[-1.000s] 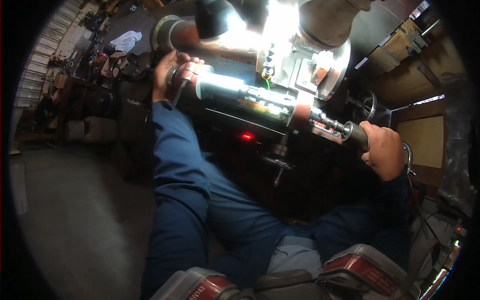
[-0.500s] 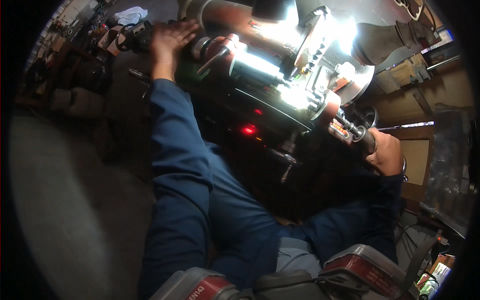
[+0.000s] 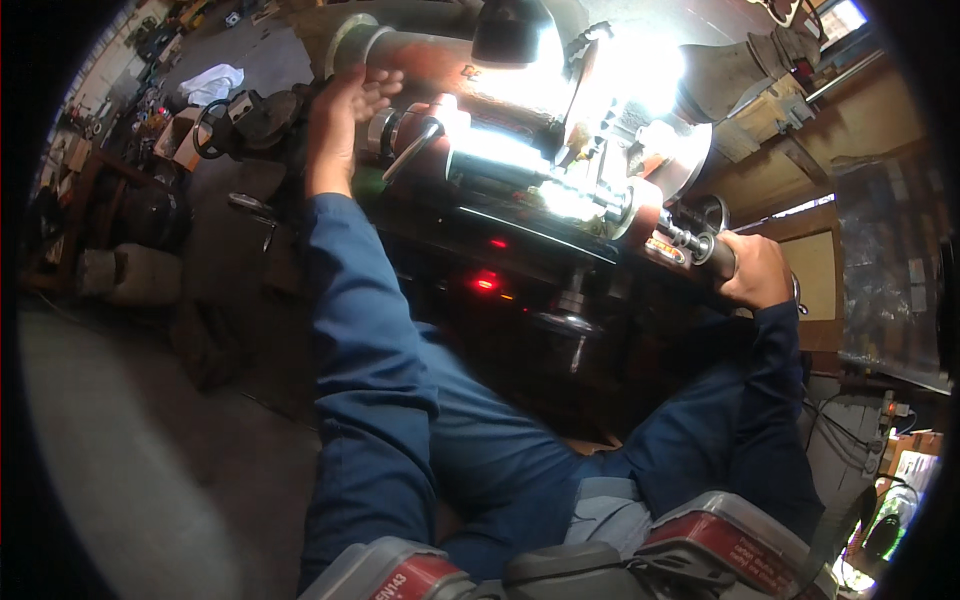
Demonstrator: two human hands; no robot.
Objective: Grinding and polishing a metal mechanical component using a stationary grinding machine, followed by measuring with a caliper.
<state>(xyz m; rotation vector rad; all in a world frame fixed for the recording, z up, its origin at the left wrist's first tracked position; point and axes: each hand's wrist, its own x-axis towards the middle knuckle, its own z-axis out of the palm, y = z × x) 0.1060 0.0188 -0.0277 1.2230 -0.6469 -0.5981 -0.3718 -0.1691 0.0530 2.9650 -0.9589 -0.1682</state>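
Left of my left sleeve (image 3: 365, 330), the air above the floor (image 3: 130, 430) is free. Right of my left grip (image 3: 350, 118), a lever (image 3: 412, 152) stands in the way; a black hood (image 3: 507, 32) blocks the far side. Over my lap (image 3: 490, 400) there is room, up to the jutting crank (image 3: 568, 324). A red block (image 3: 645, 205) bars a straight pass to my right grip (image 3: 757, 270), which a metal cylinder (image 3: 717, 258) fills.

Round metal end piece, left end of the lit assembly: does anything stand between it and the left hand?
Nothing visible does. The left hand sits open just left of the round metal end piece; the slanted lever lies on the other side.
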